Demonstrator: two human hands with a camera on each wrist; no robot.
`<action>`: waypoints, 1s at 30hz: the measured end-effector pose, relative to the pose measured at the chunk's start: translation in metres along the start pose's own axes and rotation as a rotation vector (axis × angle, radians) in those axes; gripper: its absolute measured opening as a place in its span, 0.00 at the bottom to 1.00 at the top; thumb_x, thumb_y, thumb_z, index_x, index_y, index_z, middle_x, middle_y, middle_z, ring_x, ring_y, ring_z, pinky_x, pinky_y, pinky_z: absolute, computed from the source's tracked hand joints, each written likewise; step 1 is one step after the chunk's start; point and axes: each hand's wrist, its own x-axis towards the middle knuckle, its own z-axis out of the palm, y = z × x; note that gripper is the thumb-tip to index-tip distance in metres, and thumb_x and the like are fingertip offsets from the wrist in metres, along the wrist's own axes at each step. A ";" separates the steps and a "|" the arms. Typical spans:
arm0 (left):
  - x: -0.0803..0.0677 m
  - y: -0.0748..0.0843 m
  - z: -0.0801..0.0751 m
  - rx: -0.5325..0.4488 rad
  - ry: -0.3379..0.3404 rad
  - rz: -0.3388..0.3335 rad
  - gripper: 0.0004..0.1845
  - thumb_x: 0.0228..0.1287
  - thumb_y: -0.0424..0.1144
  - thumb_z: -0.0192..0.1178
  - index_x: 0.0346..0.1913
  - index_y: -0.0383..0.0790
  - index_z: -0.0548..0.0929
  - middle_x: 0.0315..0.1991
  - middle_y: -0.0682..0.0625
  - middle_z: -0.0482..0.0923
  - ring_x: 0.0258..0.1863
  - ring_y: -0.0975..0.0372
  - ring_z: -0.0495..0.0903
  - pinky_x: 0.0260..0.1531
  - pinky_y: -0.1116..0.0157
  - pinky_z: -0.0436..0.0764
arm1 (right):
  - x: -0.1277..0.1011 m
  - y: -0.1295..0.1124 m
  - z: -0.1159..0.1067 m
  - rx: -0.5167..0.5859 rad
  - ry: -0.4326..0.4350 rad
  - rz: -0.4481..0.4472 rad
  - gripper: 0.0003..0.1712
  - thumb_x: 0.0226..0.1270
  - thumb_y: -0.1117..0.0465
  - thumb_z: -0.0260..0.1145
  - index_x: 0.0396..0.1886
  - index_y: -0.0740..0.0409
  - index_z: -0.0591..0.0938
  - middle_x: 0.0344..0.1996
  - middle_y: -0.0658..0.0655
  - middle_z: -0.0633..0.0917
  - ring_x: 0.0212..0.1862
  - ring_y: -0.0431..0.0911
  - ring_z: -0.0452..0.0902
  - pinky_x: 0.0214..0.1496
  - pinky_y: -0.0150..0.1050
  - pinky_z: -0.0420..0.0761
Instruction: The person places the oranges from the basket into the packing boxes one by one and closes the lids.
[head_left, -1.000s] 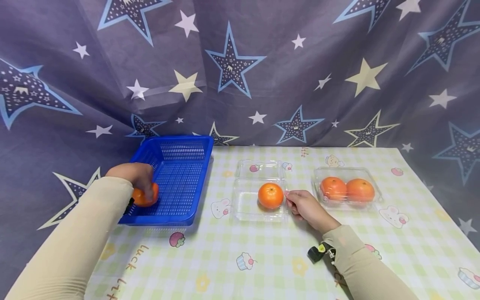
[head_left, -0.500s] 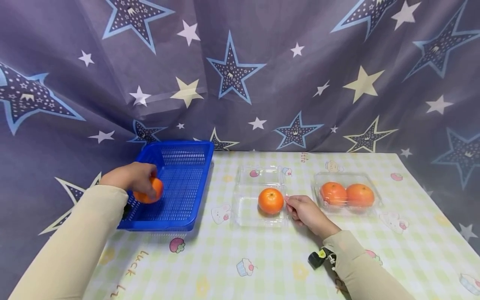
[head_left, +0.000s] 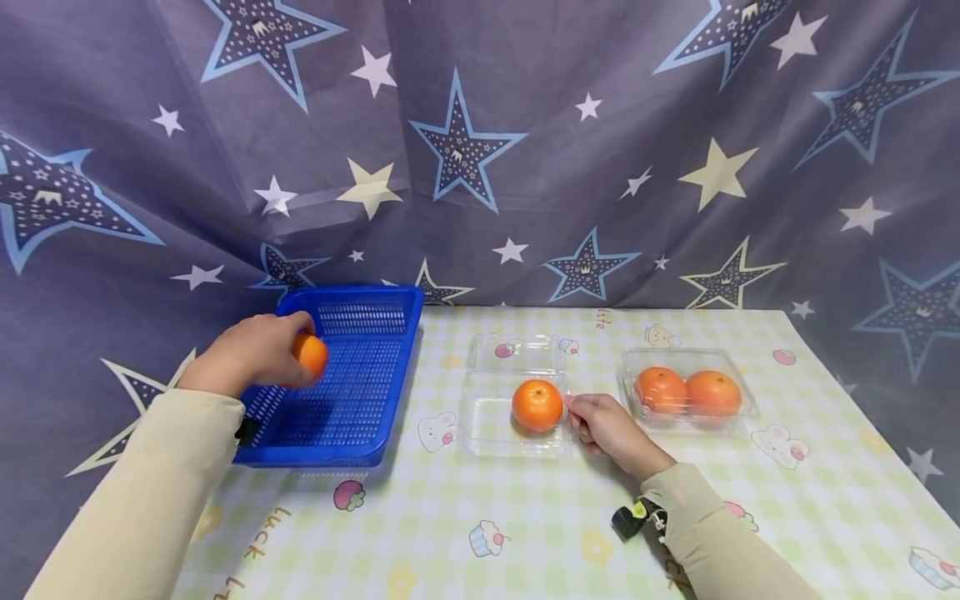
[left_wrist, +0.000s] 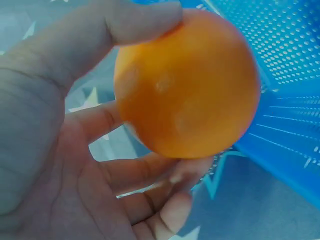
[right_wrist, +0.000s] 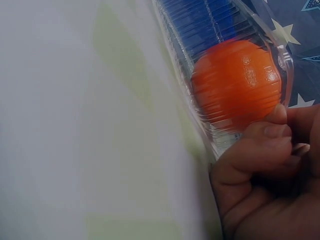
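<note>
My left hand (head_left: 258,354) grips an orange (left_wrist: 192,90) between thumb and fingers, over the left part of the blue basket (head_left: 401,392). In the left wrist view the thumb lies across the fruit's top and the fingers sit beneath and behind it. My right hand (head_left: 613,432) pinches the right rim of an open clear plastic box (head_left: 487,425), whose lid lies folded back. Inside that box, on its right side, rests another orange (head_left: 537,406). The right wrist view shows this fruit through the ribbed clear wall, beside the pinching fingertips.
A closed clear box (head_left: 630,367) with two oranges (head_left: 662,390) stands to the right of my right hand. A checked cloth (head_left: 420,533) covers the table. Behind it hangs a star-patterned curtain (head_left: 510,192).
My left hand has lifted the orange up from the basket floor. The right hand keeps its pinch on the box rim. The head view has tilted slightly.
</note>
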 end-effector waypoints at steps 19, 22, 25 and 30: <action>-0.015 0.038 -0.012 0.083 0.227 0.041 0.37 0.45 0.51 0.78 0.60 0.42 0.79 0.44 0.36 0.81 0.38 0.42 0.77 0.36 0.46 0.79 | -0.001 0.000 0.000 -0.009 0.005 -0.006 0.23 0.83 0.54 0.50 0.25 0.61 0.71 0.14 0.49 0.64 0.16 0.41 0.57 0.18 0.32 0.61; -0.017 0.044 -0.009 0.059 0.269 0.038 0.37 0.46 0.51 0.77 0.60 0.41 0.78 0.44 0.34 0.80 0.39 0.41 0.75 0.38 0.45 0.77 | -0.001 0.000 0.000 -0.014 0.010 -0.002 0.23 0.83 0.54 0.50 0.25 0.61 0.72 0.14 0.48 0.64 0.16 0.41 0.57 0.18 0.32 0.61; -0.019 0.050 -0.006 0.025 0.315 0.031 0.36 0.47 0.50 0.77 0.60 0.41 0.78 0.44 0.33 0.78 0.40 0.40 0.74 0.39 0.44 0.75 | -0.001 0.000 -0.001 -0.015 0.004 -0.002 0.24 0.83 0.53 0.50 0.27 0.63 0.71 0.14 0.48 0.64 0.17 0.41 0.57 0.18 0.32 0.61; -0.021 0.058 0.000 -0.038 0.408 0.021 0.35 0.46 0.47 0.77 0.58 0.42 0.78 0.44 0.33 0.76 0.40 0.39 0.72 0.38 0.43 0.74 | -0.002 -0.001 0.000 -0.005 -0.004 -0.017 0.24 0.83 0.53 0.51 0.27 0.66 0.71 0.14 0.49 0.64 0.17 0.41 0.57 0.18 0.32 0.61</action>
